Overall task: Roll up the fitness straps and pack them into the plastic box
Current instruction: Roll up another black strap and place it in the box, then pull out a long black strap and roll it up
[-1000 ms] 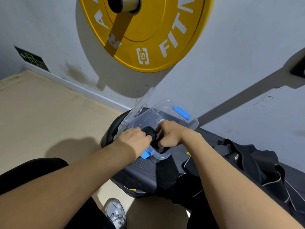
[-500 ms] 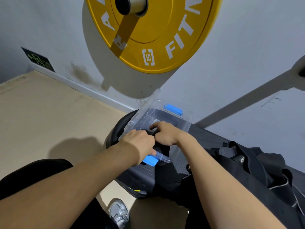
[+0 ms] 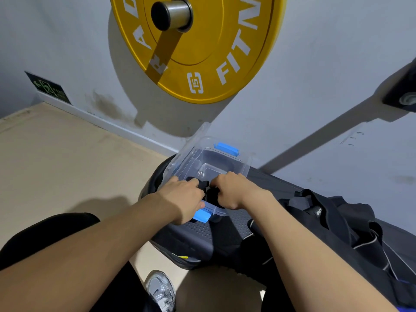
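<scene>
Fitness strap (image 3: 202, 184), clasped by left grip (image 3: 184, 197) and right grip (image 3: 233, 190) at the near edge of the plastic box (image 3: 244, 165); keep the roll tight; press it flat.

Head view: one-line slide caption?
Left hand and right hand grip a black strap in the clear plastic box, under a yellow weight plate.

The place is a gym. A round yellow weight plate (image 3: 202, 52), lettered in white with "FIT" and a boxed 15, sits on a steel barbell sleeve (image 3: 173, 14) in front of a grey painted wall (image 3: 315, 75). Below the plate lies a dark grey platform with a studded top (image 3: 198, 233), to the plate's lower right a black fabric sports bag (image 3: 337, 221), and to its lower left a green exit sign (image 3: 48, 87)
</scene>
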A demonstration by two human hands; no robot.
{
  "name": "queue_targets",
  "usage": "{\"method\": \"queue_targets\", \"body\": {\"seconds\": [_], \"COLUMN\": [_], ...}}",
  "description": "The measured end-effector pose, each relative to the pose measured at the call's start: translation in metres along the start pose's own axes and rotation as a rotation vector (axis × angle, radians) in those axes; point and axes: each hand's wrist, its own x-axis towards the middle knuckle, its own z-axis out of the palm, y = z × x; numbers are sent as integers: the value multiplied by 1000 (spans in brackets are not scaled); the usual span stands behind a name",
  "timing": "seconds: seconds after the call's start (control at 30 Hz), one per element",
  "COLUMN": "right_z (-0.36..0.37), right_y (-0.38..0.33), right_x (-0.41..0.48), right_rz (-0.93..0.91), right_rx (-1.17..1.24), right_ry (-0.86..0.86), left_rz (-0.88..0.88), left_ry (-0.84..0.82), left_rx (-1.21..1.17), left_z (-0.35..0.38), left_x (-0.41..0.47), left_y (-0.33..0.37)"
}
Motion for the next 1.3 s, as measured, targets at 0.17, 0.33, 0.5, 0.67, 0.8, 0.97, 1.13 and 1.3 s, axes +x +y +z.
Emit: {"method": "queue_targets", "body": {"seconds": [0.17, 0.33, 0.5, 0.67, 0.8, 0.97, 1.13, 1.3], "right_z": [-24, -39, -26, -2, 24, 46, 56, 61], "right_y": [9, 49, 93, 130, 139, 141, 151, 157], "right_x": [-38, -109, -198, -257, -285, -304, -310, -310], "right_rz": [-74, -58, 132, 372, 468, 437, 397, 429], "right_rx": [118, 118, 106, 94, 47, 49, 134, 119], "right_ry": [199, 269, 169, 65, 25, -30, -70, -135], "left_rz": [37, 105, 237, 330, 313, 85, -84, -88], "left_ry": [77, 189, 188, 25, -48, 26, -225, -173], "left_rx": [-31, -72, -86, -11, 110, 40, -54, -24], "left_z": [-13, -32, -50, -45, -30, -17, -5, 22], "left_x": [-11, -14, -7, 8, 35, 65, 86, 91], "left_y": [10, 53, 115, 181, 222, 242, 240, 243]}}
